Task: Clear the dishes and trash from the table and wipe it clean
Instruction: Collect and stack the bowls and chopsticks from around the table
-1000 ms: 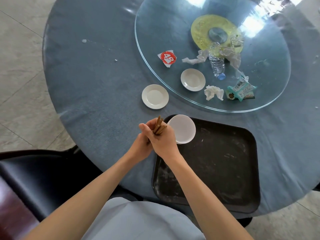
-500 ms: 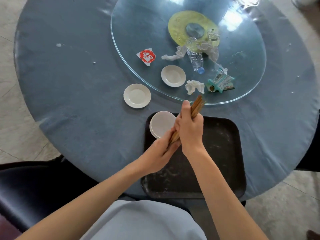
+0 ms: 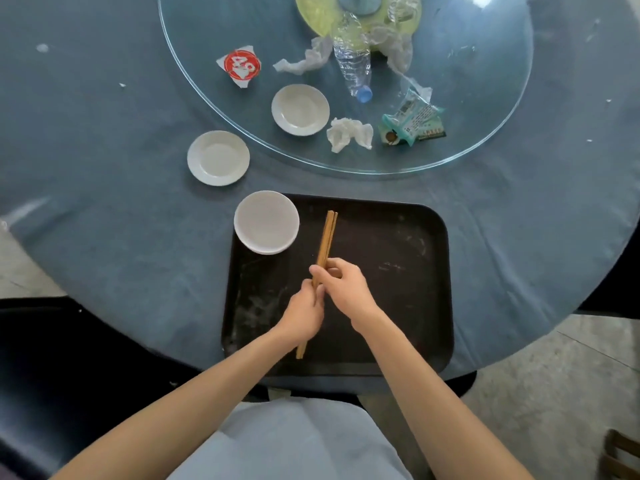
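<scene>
Over the black tray (image 3: 398,306), both hands' chopsticks (image 3: 325,244) now seemingly lie lower, flatter.

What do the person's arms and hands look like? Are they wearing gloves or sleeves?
No gloves and no sleeves: the left hand and right hand are bare, and so are both forearms. I see no rings, watch or bracelets. A light blue-grey garment shows at the bottom.

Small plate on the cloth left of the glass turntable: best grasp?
Pinch the rim of the small plate from its near-left side. It lies flat and shallow on the tablecloth, so only the raised rim offers purchase, and that side is away from the glass turntable.
</scene>
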Demonstrator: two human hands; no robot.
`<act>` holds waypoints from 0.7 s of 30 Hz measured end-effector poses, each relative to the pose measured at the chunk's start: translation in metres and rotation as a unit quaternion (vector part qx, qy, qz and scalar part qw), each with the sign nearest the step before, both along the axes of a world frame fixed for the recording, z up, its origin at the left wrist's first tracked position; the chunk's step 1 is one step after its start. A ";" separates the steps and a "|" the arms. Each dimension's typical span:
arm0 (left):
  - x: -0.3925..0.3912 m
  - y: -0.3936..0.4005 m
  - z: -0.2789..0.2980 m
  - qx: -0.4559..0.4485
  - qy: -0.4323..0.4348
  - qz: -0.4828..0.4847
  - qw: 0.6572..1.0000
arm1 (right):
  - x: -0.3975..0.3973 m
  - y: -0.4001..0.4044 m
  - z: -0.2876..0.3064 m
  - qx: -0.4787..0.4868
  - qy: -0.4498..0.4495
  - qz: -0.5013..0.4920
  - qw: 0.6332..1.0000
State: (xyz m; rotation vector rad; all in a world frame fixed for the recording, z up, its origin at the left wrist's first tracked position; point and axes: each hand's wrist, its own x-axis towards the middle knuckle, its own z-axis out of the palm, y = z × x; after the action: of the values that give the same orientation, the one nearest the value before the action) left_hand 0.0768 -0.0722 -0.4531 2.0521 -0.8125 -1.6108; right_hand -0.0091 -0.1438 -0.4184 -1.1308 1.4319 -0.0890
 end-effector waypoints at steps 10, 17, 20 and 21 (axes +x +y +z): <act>-0.007 -0.007 -0.014 0.000 -0.218 0.060 0.974 | 0.007 -0.019 -0.033 -0.002 0.005 0.088 0.996; -0.009 0.016 -0.016 -0.028 -0.221 0.076 0.972 | 0.007 -0.012 -0.043 -0.028 0.032 0.106 0.993; -0.008 0.027 -0.018 -0.043 -0.214 0.085 0.972 | 0.004 -0.005 -0.045 -0.041 0.036 0.119 0.991; -0.008 0.030 -0.018 -0.046 -0.215 0.093 0.971 | 0.003 -0.003 -0.045 -0.040 0.036 0.123 0.991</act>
State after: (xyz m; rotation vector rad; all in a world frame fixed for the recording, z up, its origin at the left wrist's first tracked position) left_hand 0.0692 -0.0426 -0.4715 2.3643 -0.7860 -1.0220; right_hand -0.0058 -0.1469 -0.4635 -1.3798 1.3500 0.0693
